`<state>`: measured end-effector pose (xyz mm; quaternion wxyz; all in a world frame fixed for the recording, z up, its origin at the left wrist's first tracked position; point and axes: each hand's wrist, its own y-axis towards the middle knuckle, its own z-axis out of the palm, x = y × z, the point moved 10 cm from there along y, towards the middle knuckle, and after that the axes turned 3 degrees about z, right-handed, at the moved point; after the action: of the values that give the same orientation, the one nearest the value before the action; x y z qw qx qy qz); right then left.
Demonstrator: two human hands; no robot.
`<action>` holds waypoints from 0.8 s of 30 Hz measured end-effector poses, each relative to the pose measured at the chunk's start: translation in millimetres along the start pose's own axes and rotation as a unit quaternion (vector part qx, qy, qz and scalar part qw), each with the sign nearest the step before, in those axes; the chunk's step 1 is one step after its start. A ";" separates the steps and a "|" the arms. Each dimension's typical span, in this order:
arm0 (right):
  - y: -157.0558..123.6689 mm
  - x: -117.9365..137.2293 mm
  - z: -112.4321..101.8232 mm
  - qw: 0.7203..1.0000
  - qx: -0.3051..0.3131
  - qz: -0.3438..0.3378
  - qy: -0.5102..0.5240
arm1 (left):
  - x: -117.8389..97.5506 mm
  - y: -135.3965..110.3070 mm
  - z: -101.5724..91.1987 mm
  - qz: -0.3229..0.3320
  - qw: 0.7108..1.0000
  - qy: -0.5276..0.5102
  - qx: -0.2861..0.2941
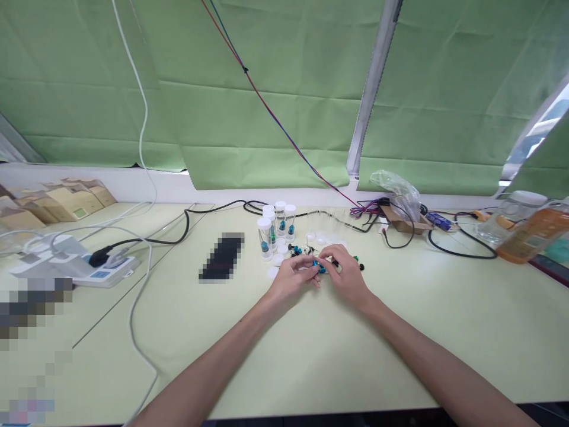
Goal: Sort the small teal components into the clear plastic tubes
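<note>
My left hand (293, 276) pinches a small shiny blue part (316, 264) between thumb and fingers. From the other side, the fingertips of my right hand (347, 277) close on the same blue piece; its exact kind is too small to make out. Just beyond my hands lie several small loose blue, black and green pieces (296, 251), partly covered by my fingers. Behind them to the left stand clear tubes with white caps (265, 242), with blue or green pieces inside. Loose white caps (278, 260) lie beside my left hand, and uncapped clear tubes (328, 220) stand behind.
A pixelated dark slab (222, 258) lies to the left. Farther left are a white power strip (102, 273), cables and cardboard boxes (75, 198). At the back right is a small carton (406, 222) with a plastic bag; an orange bottle (531, 234) lies tilted at far right.
</note>
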<state>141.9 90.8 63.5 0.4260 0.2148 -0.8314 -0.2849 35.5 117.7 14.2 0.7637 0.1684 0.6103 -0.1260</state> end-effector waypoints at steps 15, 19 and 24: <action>0.5 -5.5 3.5 0.998 0.024 0.036 0.047 | 22.6 -0.9 0.9 -0.074 0.992 -0.100 -0.007; 0.9 -6.9 4.2 0.997 0.027 0.043 0.058 | 25.6 -0.7 0.3 -0.080 0.991 -0.106 -0.013; 0.6 -9.7 5.2 0.996 0.032 0.051 0.071 | 26.6 -0.5 1.0 -0.079 0.990 -0.115 -0.010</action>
<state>142.8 98.6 55.8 0.4904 0.2052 -0.8180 -0.2199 42.1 117.2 -11.6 0.8182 0.0963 0.5311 -0.1978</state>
